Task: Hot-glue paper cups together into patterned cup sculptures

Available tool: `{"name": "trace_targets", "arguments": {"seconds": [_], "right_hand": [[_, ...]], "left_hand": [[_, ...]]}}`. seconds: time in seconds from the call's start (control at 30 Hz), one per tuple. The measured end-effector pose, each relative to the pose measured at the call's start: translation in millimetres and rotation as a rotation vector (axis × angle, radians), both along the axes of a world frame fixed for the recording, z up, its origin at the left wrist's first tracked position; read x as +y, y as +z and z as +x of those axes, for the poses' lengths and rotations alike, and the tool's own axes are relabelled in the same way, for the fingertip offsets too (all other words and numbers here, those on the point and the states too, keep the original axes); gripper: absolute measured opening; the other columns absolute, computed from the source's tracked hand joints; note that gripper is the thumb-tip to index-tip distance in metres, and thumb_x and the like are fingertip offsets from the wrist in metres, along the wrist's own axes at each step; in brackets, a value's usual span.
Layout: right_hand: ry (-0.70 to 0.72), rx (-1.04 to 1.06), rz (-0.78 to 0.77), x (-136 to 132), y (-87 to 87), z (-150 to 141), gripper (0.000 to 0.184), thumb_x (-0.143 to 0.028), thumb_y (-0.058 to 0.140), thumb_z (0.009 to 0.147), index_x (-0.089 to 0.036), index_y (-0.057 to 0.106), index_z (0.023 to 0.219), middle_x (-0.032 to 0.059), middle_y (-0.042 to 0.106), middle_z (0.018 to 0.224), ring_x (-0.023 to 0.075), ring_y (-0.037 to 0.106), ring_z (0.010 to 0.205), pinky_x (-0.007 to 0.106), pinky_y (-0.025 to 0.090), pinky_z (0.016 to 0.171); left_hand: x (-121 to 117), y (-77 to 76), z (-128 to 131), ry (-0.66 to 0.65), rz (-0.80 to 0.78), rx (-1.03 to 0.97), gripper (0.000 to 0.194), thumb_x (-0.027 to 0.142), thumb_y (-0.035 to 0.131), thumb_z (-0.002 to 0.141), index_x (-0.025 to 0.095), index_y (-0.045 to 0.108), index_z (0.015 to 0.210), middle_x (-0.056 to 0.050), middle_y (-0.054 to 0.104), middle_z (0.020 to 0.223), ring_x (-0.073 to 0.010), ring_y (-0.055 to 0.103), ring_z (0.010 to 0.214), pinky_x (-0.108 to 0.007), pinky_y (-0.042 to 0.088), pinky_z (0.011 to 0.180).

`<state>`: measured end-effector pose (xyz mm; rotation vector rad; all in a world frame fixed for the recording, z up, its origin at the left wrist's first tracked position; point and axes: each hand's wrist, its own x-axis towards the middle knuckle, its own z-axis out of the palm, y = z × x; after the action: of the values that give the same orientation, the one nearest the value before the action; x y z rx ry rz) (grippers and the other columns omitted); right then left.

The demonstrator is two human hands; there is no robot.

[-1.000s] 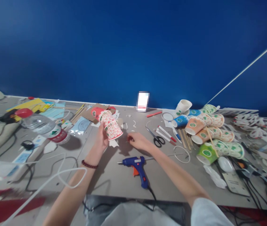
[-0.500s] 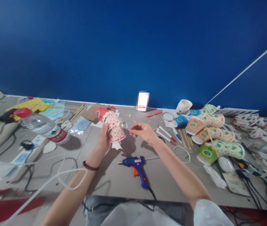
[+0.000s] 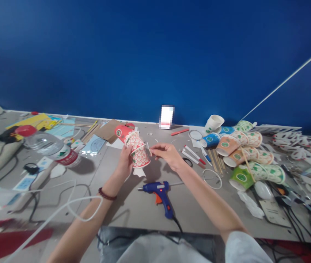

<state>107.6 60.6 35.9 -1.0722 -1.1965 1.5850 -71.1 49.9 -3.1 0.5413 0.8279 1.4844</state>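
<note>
My left hand (image 3: 125,163) is wrapped round a fish made of joined paper cups (image 3: 141,157), tilted above the table. Its head end is a red cup with a round eye, its body has red scale lines on white, and a white paper tail hangs from the lower rim. Close to the fish's right side, my right hand (image 3: 167,155) pinches a small white piece (image 3: 149,149), apparently paper; whether it touches the cup I cannot tell. Below both hands a blue glue gun (image 3: 158,188) with an orange trigger lies on its side, a glue stick in its back.
On the right lie several other paper-cup fish (image 3: 228,145), markers (image 3: 195,155), wooden sticks (image 3: 216,160) and scissors (image 3: 188,162), partly hidden by my right arm. A water bottle (image 3: 52,148) and a power strip (image 3: 31,182) are on the left. A bright phone (image 3: 166,117) stands against the blue wall.
My left hand has shifted the paper-cup fish to the right. My right hand has risen off the table area and come up to the fish's side with its fingers pinched. The glue gun has stayed put.
</note>
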Motion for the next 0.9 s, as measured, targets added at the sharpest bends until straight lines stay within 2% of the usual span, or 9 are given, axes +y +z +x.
{"name": "trace_targets", "arguments": {"seconds": [0.17,0.3,0.63,0.9], "right_hand": [[-0.057,-0.063,0.037,-3.1,0.4,-3.6,0.024,-0.032,0.080,0.061,-0.016,0.073,0.077,-0.0003,0.069,0.068,0.0112,0.059,0.063,0.029,0.050,0.070],[-0.102,-0.048,0.071,-6.7,-1.2,-9.1,0.025,-0.033,0.080,0.061,-0.017,0.069,0.076,-0.0003,0.069,0.071,0.0122,0.061,0.067,0.029,0.049,0.074],[-0.149,-0.089,0.131,-10.4,-2.1,-14.8,0.025,-0.035,0.078,0.063,-0.017,0.065,0.075,0.0005,0.066,0.073,0.0134,0.059,0.069,0.027,0.048,0.069],[-0.165,-0.172,0.221,-11.8,-4.2,-13.8,0.017,-0.032,0.073,0.068,-0.019,0.065,0.076,0.0002,0.067,0.073,0.0144,0.061,0.068,0.026,0.048,0.066]], "left_hand": [[-2.9,1.4,1.9,-0.002,0.010,0.011,0.054,0.040,0.080,0.068,0.019,0.060,0.113,-0.006,0.073,0.106,-0.0265,0.068,0.106,-0.039,0.051,0.096],[-4.2,1.1,3.6,0.003,0.024,0.018,0.054,0.040,0.080,0.068,0.020,0.059,0.113,-0.006,0.073,0.107,-0.0253,0.068,0.103,-0.038,0.052,0.094],[-4.7,-0.1,5.8,0.035,0.057,0.029,0.046,0.035,0.080,0.071,0.022,0.060,0.110,-0.004,0.073,0.103,-0.0214,0.070,0.090,-0.034,0.055,0.086],[-3.5,-3.7,5.9,0.027,0.085,0.017,0.052,0.037,0.082,0.069,0.023,0.058,0.112,-0.003,0.073,0.104,-0.0197,0.070,0.089,-0.033,0.056,0.084]]}}
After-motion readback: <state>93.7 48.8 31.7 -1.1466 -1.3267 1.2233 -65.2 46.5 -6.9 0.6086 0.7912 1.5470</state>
